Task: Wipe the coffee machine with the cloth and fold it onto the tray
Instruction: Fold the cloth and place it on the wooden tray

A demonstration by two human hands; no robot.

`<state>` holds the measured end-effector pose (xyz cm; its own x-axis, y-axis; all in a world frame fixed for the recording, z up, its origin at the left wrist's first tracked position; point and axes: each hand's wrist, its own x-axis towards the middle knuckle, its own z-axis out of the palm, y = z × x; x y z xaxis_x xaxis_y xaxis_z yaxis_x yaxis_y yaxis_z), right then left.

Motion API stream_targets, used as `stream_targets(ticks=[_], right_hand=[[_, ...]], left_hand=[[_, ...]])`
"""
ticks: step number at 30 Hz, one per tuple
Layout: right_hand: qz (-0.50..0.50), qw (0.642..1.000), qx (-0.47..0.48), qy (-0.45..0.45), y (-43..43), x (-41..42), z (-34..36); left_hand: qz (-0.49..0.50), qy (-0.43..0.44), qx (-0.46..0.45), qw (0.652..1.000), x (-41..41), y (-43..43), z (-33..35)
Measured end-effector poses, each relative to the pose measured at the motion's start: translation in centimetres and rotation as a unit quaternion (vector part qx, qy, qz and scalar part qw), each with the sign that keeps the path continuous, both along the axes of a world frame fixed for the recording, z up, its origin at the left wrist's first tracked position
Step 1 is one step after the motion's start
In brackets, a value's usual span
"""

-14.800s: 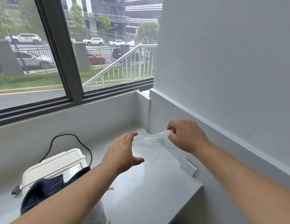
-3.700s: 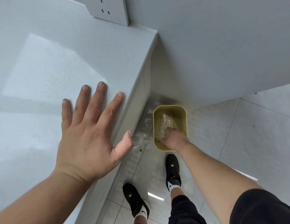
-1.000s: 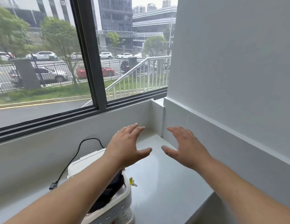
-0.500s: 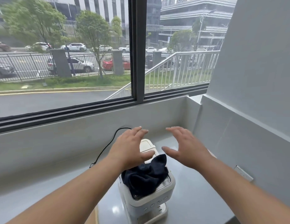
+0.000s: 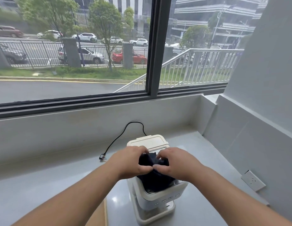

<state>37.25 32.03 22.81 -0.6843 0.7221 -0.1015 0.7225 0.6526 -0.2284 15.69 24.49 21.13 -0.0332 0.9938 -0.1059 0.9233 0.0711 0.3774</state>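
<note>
Our left hand [image 5: 132, 162] and right hand [image 5: 178, 163] each grip, pinching, the dark cloth [image 5: 156, 176] bunched atop the coffee machine [image 5: 158, 196]. Wiping seems about to start; next, lift and spread it.

Cream-white coffee machine [image 5: 160, 194] with a plain navy, almost black cloth [image 5: 156, 178] on top, black power cord [image 5: 122, 136], pale grey speckle-free worktop [image 5: 49, 180], white wall socket [image 5: 253, 180].
</note>
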Motion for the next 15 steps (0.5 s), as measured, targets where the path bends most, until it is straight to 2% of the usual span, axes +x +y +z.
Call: stream_targets(ticks=[8,15], right_hand=[[0.051,0.999,-0.012,-0.015,0.6,-0.3,-1.1],[0.069,0.998,-0.012,0.008,1.5,0.1,-1.4]], left_hand=[[0.007,0.016,-0.039,0.999,0.6,-1.1,-0.2],[0.028,0.088,-0.014,0.996,2.3,-1.1,0.7]])
